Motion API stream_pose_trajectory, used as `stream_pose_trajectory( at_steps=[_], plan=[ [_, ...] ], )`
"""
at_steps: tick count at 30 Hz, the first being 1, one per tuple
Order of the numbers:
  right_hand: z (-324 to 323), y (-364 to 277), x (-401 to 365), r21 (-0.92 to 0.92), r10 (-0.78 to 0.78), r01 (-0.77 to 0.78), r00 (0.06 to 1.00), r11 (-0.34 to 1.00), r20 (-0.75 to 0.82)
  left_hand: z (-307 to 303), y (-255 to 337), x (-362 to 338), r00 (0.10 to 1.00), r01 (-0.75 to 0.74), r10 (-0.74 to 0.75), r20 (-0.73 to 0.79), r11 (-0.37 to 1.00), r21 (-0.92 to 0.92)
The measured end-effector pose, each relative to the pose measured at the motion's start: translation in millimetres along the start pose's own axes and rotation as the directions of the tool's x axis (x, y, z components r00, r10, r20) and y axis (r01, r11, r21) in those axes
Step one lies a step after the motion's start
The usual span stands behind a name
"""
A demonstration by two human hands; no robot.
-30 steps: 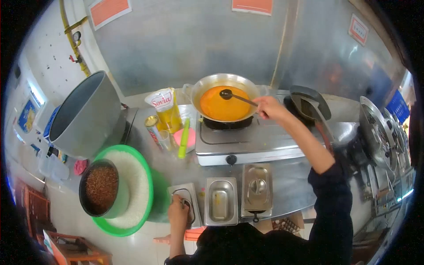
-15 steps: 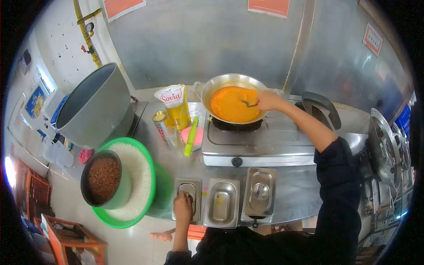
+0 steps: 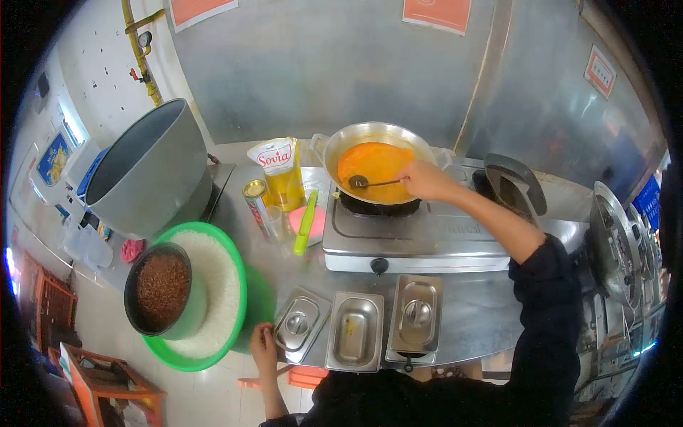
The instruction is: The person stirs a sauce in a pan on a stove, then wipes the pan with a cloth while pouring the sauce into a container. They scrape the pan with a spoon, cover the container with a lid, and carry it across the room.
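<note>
My right hand (image 3: 427, 180) grips the handle of a black ladle (image 3: 358, 182), its bowl at the near-left part of the orange liquid (image 3: 374, 158) in a silver wok (image 3: 345, 135). The wok rests on the left burner of the gas stove. At the table's front edge, my left hand (image 3: 263, 344) is loosely curled with nothing visible in it, just left of a lidded steel container (image 3: 303, 324). That container sits askew. To its right are an uncovered steel container (image 3: 353, 331) with yellowish residue and another lidded one (image 3: 417, 313).
A green tub (image 3: 245, 285) of white grains holds a pot (image 3: 196, 306) of brown crumbly food. Behind stand a large grey pot (image 3: 149, 171), a yellow oil pouch (image 3: 286, 188), a can (image 3: 256, 192) and a green-handled tool (image 3: 306, 222). A dark pan (image 3: 509, 185) occupies the stove's right side.
My left hand has come off the left container's lid and moved left and down; that container is now turned. The ladle has shifted left in the wok, its black bowl now showing.
</note>
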State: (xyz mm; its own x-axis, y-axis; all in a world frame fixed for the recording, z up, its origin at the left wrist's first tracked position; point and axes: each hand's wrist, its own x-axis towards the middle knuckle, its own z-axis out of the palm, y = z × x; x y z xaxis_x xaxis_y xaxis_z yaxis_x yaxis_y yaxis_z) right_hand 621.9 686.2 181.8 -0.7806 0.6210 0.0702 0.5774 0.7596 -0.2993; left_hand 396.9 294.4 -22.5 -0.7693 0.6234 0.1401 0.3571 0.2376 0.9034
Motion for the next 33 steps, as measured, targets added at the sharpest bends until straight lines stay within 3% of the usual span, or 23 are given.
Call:
stream_pose_trajectory(
  at_steps=[1,2,4,5,7,8,11,13,14,16,17,19,21,23,25,26,28,29,30,33],
  plan=[
    [4,0,3,-0.118,0.013,-0.018,0.999,0.993,-0.047,-1,-1,1,1.0,-0.001,0.001,0.0,1.0,0.0],
    [7,3,6,-0.117,0.013,-0.019,0.999,0.993,-0.047,-2,-4,2,1.0,-0.013,0.013,-0.004,1.0,-0.014],
    [11,10,16,-0.359,-0.058,0.015,0.992,0.933,-0.109,-2,-10,5,1.0,-0.024,0.024,-0.008,0.999,-0.029],
    [13,18,22,-0.359,-0.058,0.016,0.992,0.933,-0.108,-1,-13,6,0.999,-0.016,0.013,-0.049,0.998,-0.064],
    [15,36,33,-0.551,-0.296,0.126,0.927,0.825,-0.23,1,-22,7,0.996,-0.004,-0.005,-0.093,0.995,-0.097],
    [14,42,36,-0.55,-0.298,0.129,0.927,0.825,-0.228,2,-27,7,0.991,-0.045,0.04,-0.128,0.998,-0.038],
    [7,51,42,-0.605,-0.231,0.025,0.936,0.796,-0.266,4,-22,5,0.981,-0.085,0.082,-0.174,0.996,-0.01],
    [2,52,41,-0.596,-0.029,-0.114,0.974,0.795,-0.224,3,-15,-2,0.98,-0.085,0.076,-0.184,0.996,-0.042],
    [2,51,38,-0.597,-0.028,-0.112,0.975,0.795,-0.221,1,-12,-5,0.982,-0.086,0.086,-0.167,0.996,0.008],
    [-1,34,28,-0.435,0.268,-0.341,0.938,0.834,-0.221,-5,-8,-14,0.984,-0.086,0.094,-0.15,0.995,0.059],
    [6,39,30,-0.437,0.267,-0.34,0.938,0.833,-0.22,-9,-8,-21,0.975,-0.138,0.159,-0.157,0.981,0.133],
    [21,48,33,-0.14,0.211,-0.227,0.97,0.964,-0.119,-16,1,-35,0.962,-0.184,0.219,-0.162,0.962,0.203],
    [28,33,29,-0.087,0.189,-0.198,0.977,0.976,-0.1,-23,14,-45,0.898,-0.294,0.384,-0.214,0.887,0.356],
    [35,21,31,-0.031,0.168,-0.171,0.982,0.985,-0.082,-33,11,-56,0.866,-0.309,0.43,-0.255,0.861,0.404],
    [44,17,34,0.16,0.101,-0.092,0.994,0.983,-0.049,-46,1,-66,0.826,-0.324,0.492,-0.275,0.814,0.483],
    [45,17,34,0.16,0.103,-0.094,0.993,0.983,-0.05,-48,-2,-71,0.826,-0.326,0.493,-0.273,0.813,0.482],
    [33,4,28,0.209,0.073,-0.068,0.997,0.975,-0.017,-53,12,-79,0.781,-0.142,0.442,-0.442,0.814,0.563],
    [24,-1,21,0.209,0.075,-0.07,0.997,0.976,-0.016,-58,0,-83,0.815,-0.02,0.347,-0.464,0.818,0.576],
    [11,-9,12,0.189,0.028,-0.025,1.0,0.982,-0.013,-57,2,-83,0.816,-0.021,0.347,-0.463,0.818,0.575],
    [-6,6,2,0.093,-0.03,0.024,0.998,0.995,0.062,-54,-3,-86,0.78,0.114,0.113,-0.616,0.942,0.317]
  ],
)
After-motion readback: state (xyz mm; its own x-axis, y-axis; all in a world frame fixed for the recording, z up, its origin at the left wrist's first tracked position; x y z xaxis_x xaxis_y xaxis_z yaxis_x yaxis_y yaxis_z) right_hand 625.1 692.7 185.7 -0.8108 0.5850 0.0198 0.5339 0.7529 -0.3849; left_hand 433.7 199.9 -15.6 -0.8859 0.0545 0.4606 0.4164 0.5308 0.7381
